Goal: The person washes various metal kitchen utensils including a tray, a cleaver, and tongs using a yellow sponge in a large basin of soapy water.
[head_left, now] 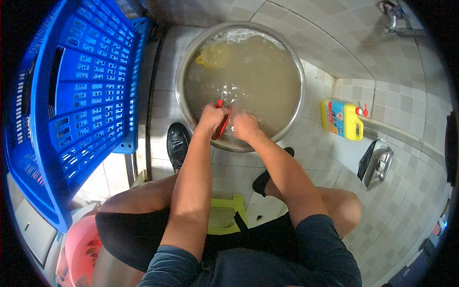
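Observation:
A wide steel basin [301, 91] full of cloudy, greyish water stands on the floor before me. At its near side my left hand [213, 117] is closed around a bright red object [223, 128], long and narrow from here, with a dark part along it. Its kind is not clear. Beside it my right hand [245, 126] is held just over the water, close to the red object. Its fingers are smeared by motion and partly hidden. Toward the far left of the basin a yellow thing [205, 57] lies partly under the water, with foam behind it.
Blue slatted baskets [91, 95] stand at the left. A pink tub [76, 248] is at the lower left. A yellow pump jug [342, 118] stands by the right wall, with a metal floor fitting [380, 167] nearer. A tap [392, 16] juts from the wall.

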Demonstrator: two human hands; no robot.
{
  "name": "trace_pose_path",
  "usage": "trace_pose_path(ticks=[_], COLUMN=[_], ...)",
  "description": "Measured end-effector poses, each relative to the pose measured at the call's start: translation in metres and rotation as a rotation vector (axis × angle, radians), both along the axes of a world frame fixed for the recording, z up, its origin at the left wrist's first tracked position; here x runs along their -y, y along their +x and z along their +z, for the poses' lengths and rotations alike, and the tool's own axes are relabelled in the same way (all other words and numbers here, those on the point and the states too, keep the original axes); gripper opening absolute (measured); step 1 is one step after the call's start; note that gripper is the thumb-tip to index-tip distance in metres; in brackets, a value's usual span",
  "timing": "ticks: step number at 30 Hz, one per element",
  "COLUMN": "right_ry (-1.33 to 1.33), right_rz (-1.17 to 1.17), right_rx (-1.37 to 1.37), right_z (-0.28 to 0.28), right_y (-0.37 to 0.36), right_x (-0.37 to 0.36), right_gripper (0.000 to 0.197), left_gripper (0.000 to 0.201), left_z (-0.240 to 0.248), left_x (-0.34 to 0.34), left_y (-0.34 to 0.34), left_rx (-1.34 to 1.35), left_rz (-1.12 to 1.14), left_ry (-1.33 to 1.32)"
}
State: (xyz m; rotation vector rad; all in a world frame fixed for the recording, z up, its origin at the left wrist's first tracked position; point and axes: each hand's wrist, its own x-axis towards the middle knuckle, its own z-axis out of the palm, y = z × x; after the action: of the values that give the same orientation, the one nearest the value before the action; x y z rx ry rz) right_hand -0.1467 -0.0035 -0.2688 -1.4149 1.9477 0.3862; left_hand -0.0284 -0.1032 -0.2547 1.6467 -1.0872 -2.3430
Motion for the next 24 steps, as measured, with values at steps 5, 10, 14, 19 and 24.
trace_pose_path(ticks=[5, 10, 14, 19, 24], right_ry=[-0.017, -0.176, -0.512, -0.770, -0.984], right_rz=[-0.239, -0.395, -1.247, -1.787, -1.915], right_rx=[0.192, 0.319, 0.623, 1.235, 1.177], right_z=[0.009, 0.017, 0.014, 0.055, 0.074], right_y=[0.004, -0.010, -0.047, -0.044, -0.051], right_x=[0.005, -0.010, -0.038, -0.046, -0.064], right_gripper=[0.031, 0.040, 0.020, 0.027, 0.028], left_gripper=[0.016, 0.027, 0.034, 0.036, 0.034], left_z=[0.010, 0.022, 0.034, 0.059, 0.082], left_x=[-0.003, -0.001, -0.014, -0.050, -0.092], left_y=[0.003, 0.016, 0.007, 0.021, 0.010], left_rx=[-0.061, -0.126, -0.254, -0.186, -0.174], left_rz=[-0.036, -0.042, 0.028, -0.004, -0.076], left_ry=[0.099, 0.127, 0.241, 0.125, 0.021])
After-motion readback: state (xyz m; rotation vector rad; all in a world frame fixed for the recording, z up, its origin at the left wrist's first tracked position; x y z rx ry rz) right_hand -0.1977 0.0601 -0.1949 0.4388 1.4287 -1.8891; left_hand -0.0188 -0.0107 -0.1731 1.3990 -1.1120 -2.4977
